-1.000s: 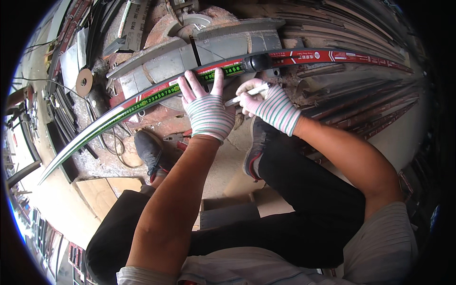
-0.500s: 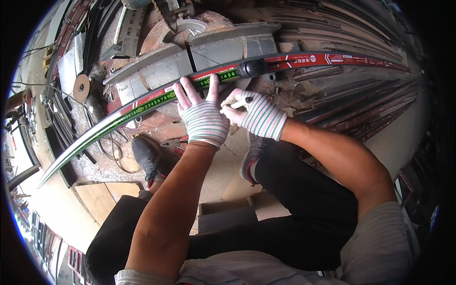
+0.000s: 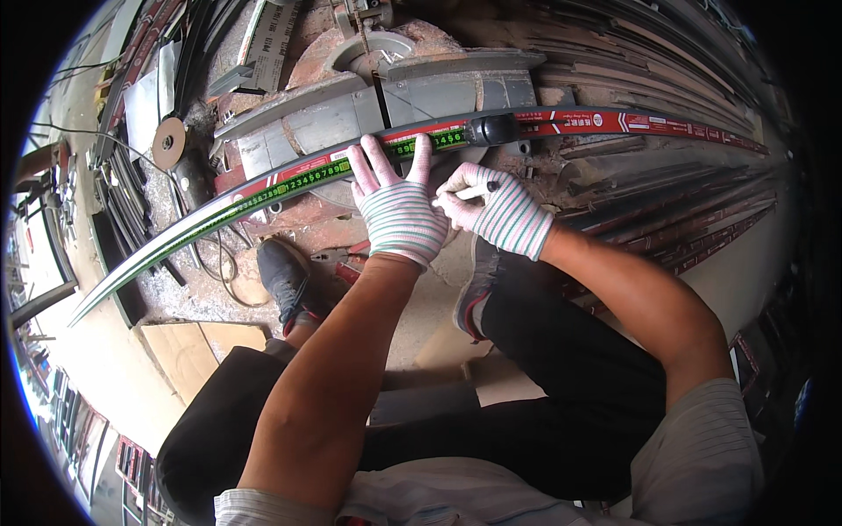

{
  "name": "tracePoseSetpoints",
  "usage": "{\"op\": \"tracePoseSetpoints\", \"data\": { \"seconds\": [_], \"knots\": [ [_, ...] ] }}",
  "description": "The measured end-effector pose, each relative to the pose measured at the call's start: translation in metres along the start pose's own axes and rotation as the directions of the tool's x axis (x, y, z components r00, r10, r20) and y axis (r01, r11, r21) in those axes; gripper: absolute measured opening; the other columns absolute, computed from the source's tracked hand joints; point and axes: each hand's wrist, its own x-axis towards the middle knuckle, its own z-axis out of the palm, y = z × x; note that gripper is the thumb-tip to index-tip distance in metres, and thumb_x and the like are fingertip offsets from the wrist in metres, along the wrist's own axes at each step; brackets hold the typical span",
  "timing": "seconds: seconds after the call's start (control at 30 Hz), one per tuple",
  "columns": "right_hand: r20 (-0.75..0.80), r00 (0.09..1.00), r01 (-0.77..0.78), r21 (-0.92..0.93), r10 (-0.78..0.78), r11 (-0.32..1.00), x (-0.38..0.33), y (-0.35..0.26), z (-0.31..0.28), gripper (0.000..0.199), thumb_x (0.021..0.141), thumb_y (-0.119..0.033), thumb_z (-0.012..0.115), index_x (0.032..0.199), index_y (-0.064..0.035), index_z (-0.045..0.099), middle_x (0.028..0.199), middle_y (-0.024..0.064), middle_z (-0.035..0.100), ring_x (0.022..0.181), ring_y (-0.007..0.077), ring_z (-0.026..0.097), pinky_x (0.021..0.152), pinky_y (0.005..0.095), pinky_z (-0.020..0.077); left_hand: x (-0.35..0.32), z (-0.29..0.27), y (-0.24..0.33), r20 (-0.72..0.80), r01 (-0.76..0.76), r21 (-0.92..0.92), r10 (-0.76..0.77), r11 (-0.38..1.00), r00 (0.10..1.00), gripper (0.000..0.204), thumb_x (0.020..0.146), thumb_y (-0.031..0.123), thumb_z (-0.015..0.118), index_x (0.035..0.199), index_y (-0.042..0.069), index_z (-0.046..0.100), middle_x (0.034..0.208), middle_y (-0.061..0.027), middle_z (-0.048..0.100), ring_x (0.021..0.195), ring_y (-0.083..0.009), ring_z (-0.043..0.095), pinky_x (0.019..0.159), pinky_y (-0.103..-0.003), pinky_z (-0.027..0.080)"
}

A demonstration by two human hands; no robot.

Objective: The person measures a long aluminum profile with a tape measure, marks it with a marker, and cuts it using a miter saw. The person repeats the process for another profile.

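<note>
Both my hands wear white knitted gloves with green and pink stripes. My left hand (image 3: 402, 215) has its fingers spread and stretched out, with the fingertips lying on a green tape measure blade (image 3: 311, 179). That blade runs along a long profile covered in red film (image 3: 647, 121), out toward the far left. To the right of my left fingers, the black tape measure case (image 3: 496, 130) rests on the profile. My right hand (image 3: 513, 213) pinches a white marker pen (image 3: 476, 191) with a dark end, just right of my left palm and below the tape. The pen's tip is hidden.
A mitre saw bed with a metal fence (image 3: 465, 63) lies under the profile. An angle grinder (image 3: 189, 171) stands at left with its cable beside it. Pliers (image 3: 338, 256) lie by my shoe. Stacked profiles (image 3: 614, 66) fill the right; cardboard (image 3: 180, 355) lies lower left.
The whole scene has shifted a little rightward in view, as the camera moved. My left fingers are still on the tape and my right hand still pinches the pen.
</note>
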Motion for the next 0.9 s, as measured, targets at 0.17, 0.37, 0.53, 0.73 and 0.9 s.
{"op": "tracePoseSetpoints", "data": {
  "seconds": [0.17, 0.37, 0.53, 0.73, 0.9],
  "knots": [
    [0.069, 0.996, 0.041, 0.083, -0.047, 0.996, 0.002, 0.011, -0.001, 0.007, 0.095, -0.007, 0.071, 0.095, -0.0073, 0.064, 0.093, 0.0026, 0.072, 0.089, 0.0117, 0.069, 0.08, 0.027, 0.0552, 0.002, 0.0, -0.001, 0.015, 0.008, 0.023, -0.008, 1.0, 1.0, 0.089, 0.078, 0.043, 0.074, 0.159, 0.031, 0.039, 0.165, -0.0372, 0.009, 0.152, -0.0587, 0.007, 0.116, -0.071, 0.023],
    [-0.038, 0.99, -0.138, -0.013, 0.137, 0.99, -0.005, -0.017, 0.004, 0.014, 0.101, -0.018, 0.065, 0.097, -0.0046, 0.061, 0.078, 0.0084, 0.071, 0.061, 0.0166, 0.067, 0.054, 0.0314, 0.0561, -0.002, -0.002, -0.001, 0.021, -0.005, 0.062, 0.004, 0.998, 1.0, 0.085, 0.079, 0.031, 0.072, 0.158, 0.032, 0.039, 0.162, -0.0379, 0.016, 0.148, -0.0608, 0.016, 0.115, -0.067, 0.027],
    [-0.222, 0.973, -0.06, 0.05, 0.07, 0.997, -0.012, -0.056, -0.029, 0.02, 0.103, -0.021, 0.064, 0.097, -0.002, 0.065, 0.075, 0.0051, 0.069, 0.06, 0.0091, 0.065, 0.054, 0.0234, 0.0538, -0.003, -0.013, 0.003, 0.067, 0.017, 0.044, -0.02, 0.999, 0.998, 0.09, 0.076, 0.02, 0.071, 0.159, 0.03, 0.038, 0.162, -0.0377, 0.016, 0.149, -0.0601, 0.016, 0.116, -0.066, 0.028],
    [-0.313, 0.872, 0.303, -0.256, -0.376, 0.918, 0.011, -0.058, -0.046, 0.01, 0.098, -0.012, 0.07, 0.107, -0.0087, 0.074, 0.092, 0.0007, 0.075, 0.081, 0.0052, 0.068, 0.07, 0.0225, 0.0548, -0.001, -0.009, 0.003, 0.012, 0.006, 0.045, -0.006, 0.999, 1.0, 0.086, 0.076, 0.022, 0.073, 0.156, 0.028, 0.043, 0.161, -0.0395, 0.017, 0.148, -0.062, 0.016, 0.117, -0.065, 0.027],
    [-0.278, 0.813, 0.42, -0.327, -0.511, 0.847, 0.034, -0.043, -0.051, 0.013, 0.097, -0.014, 0.071, 0.109, -0.0089, 0.073, 0.098, 0.0055, 0.075, 0.085, 0.0105, 0.07, 0.073, 0.0262, 0.0554, 0.001, -0.009, 0.006, 0.025, 0.01, 0.043, -0.011, 0.999, 1.0, 0.083, 0.078, 0.024, 0.073, 0.156, 0.028, 0.043, 0.16, -0.0406, 0.018, 0.147, -0.0622, 0.016, 0.118, -0.065, 0.027]
  ]
}}
